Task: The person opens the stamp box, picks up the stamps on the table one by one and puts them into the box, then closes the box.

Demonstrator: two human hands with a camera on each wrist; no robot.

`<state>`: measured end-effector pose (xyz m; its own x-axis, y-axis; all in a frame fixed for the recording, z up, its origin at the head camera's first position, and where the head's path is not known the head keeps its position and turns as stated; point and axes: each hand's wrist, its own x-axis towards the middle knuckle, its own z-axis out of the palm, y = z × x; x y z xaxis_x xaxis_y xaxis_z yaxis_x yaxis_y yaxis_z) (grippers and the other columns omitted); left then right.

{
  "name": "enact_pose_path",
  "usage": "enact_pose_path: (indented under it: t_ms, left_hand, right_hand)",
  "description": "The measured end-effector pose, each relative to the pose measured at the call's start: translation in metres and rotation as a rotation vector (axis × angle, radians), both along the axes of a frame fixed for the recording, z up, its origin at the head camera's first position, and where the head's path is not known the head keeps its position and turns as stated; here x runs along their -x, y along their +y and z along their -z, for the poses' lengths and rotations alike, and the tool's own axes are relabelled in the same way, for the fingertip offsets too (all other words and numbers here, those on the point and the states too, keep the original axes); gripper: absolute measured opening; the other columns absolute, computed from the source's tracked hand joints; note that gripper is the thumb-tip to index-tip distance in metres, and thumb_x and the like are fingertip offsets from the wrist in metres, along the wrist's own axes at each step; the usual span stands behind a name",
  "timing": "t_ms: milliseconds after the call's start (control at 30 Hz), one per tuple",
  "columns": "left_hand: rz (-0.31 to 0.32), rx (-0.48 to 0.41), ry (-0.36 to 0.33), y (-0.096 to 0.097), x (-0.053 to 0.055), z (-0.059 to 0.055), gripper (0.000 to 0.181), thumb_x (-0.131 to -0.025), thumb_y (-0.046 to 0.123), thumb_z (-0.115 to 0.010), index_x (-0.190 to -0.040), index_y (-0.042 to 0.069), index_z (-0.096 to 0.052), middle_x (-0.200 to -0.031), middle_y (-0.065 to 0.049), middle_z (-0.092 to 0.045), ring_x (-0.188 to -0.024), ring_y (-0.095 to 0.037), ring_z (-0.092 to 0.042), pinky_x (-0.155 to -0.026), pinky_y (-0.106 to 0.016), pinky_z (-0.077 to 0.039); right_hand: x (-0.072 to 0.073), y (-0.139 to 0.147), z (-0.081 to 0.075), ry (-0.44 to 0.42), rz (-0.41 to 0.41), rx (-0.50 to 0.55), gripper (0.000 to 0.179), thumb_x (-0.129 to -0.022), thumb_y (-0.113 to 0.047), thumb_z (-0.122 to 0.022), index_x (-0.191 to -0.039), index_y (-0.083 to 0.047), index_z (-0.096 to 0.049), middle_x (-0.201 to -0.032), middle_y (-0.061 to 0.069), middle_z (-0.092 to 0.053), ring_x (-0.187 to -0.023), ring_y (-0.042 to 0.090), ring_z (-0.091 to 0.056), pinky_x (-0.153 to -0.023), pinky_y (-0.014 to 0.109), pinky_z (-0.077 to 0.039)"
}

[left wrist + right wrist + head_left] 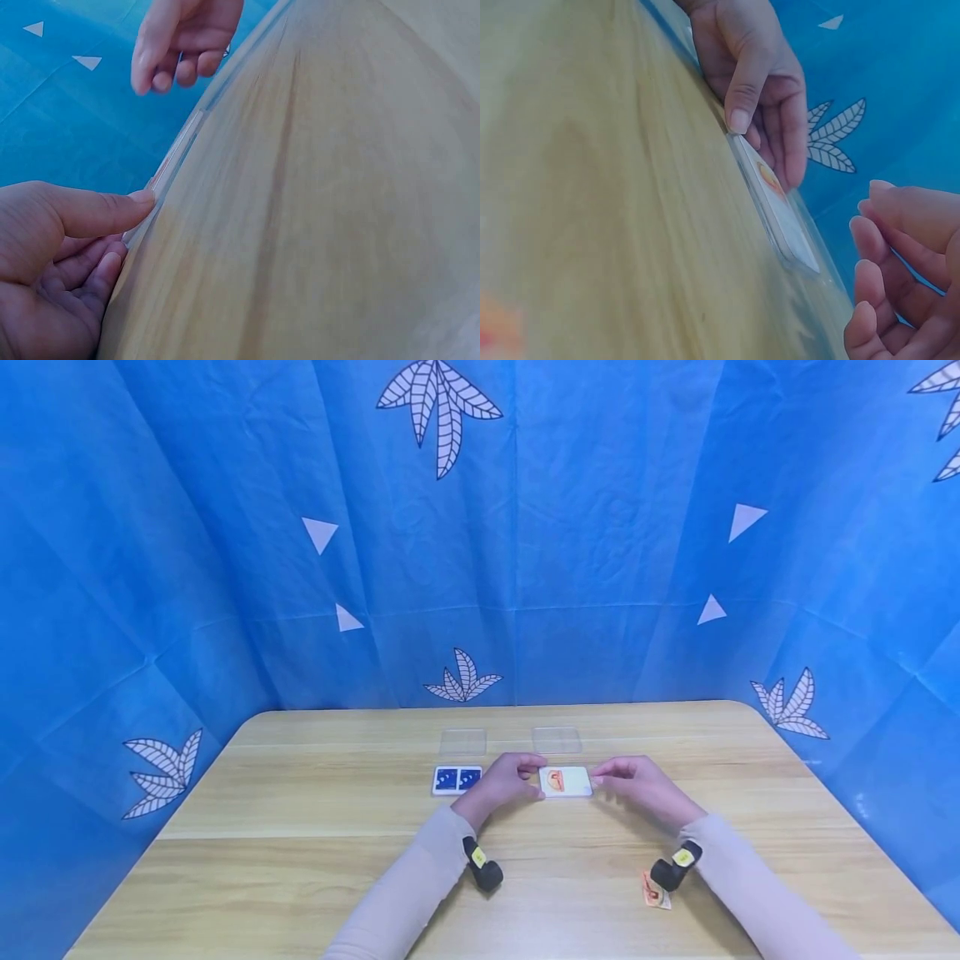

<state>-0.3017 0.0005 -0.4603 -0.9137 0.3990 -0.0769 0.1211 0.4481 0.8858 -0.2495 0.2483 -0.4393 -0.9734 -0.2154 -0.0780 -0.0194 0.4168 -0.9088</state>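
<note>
A flat white plastic case (576,782) lies on the table between my hands, its clear rim visible in the right wrist view. In its left half is an orange picture card (556,781); the right half looks plain and pale. My left hand (513,779) holds the case's left end between thumb and fingers. Just off the right end is my right hand (639,783), its fingers loosely bent and nothing in them; the right wrist view shows a gap to the case. Another orange picture card (655,893) lies nearer me, partly covered by the right wrist camera.
A second white case (457,791) with two dark blue cards sits left of my left hand. Behind the cases lie two clear flat covers, a left cover (462,742) and a right cover (557,740). A blue curtain (570,552) surrounds the wooden table (315,827).
</note>
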Motion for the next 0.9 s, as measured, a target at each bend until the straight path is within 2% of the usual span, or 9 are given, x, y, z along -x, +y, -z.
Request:
enact_pose_path:
  t_ms: [100,267,400,667,900]
  left_hand:
    - [-0.003,0.007,0.001,0.000,0.000,-0.001,0.056,-0.067,0.006,-0.080,-0.119,0.017,-0.064,-0.112,0.004,-0.063,-0.104,-0.017,-0.056,-0.097,-0.035,-0.046]
    - [0.005,0.004,0.001,-0.001,-0.001,-0.001,0.055,-0.068,0.005,-0.080,-0.120,0.017,-0.064,-0.113,0.003,-0.063,-0.104,-0.017,-0.056,-0.097,-0.035,-0.047]
    - [0.006,-0.003,-0.002,-0.001,-0.001,-0.001,0.055,-0.068,0.006,-0.080,-0.119,0.016,-0.064,-0.113,0.003,-0.063,-0.105,-0.017,-0.056,-0.098,-0.035,-0.046]
    - [0.007,-0.002,0.004,-0.002,-0.002,0.000,0.055,-0.067,0.007,-0.080,-0.119,0.017,-0.064,-0.112,0.003,-0.063,-0.103,-0.017,-0.056,-0.097,-0.036,-0.046]
    - [0.002,0.007,0.017,-0.001,0.000,0.001,0.054,-0.068,0.007,-0.080,-0.118,0.018,-0.065,-0.112,0.004,-0.064,-0.103,-0.016,-0.056,-0.096,-0.035,-0.047]
  right_hand:
    - [-0.008,0.007,-0.001,-0.007,0.027,-0.021,0.035,-0.086,-0.026,-0.066,-0.113,-0.003,-0.064,-0.096,0.012,-0.065,-0.080,0.024,-0.057,-0.065,0.029,-0.051]
    - [-0.021,0.019,-0.001,0.002,0.024,-0.035,0.037,-0.087,-0.027,-0.065,-0.114,-0.002,-0.062,-0.095,0.014,-0.065,-0.081,0.023,-0.058,-0.066,0.030,-0.051]
    - [-0.030,0.027,0.000,0.001,0.011,-0.028,0.039,-0.087,-0.029,-0.065,-0.114,0.000,-0.062,-0.096,0.014,-0.065,-0.080,0.020,-0.058,-0.066,0.029,-0.050]
    - [-0.053,0.039,0.006,-0.009,-0.006,-0.009,0.037,-0.088,-0.023,-0.064,-0.114,0.003,-0.061,-0.106,0.016,-0.065,-0.087,0.016,-0.059,-0.071,0.027,-0.050]
    - [-0.070,0.048,0.009,-0.020,-0.032,-0.006,0.037,-0.088,-0.020,-0.065,-0.114,0.007,-0.060,-0.107,0.017,-0.066,-0.083,0.008,-0.060,-0.066,0.024,-0.050]
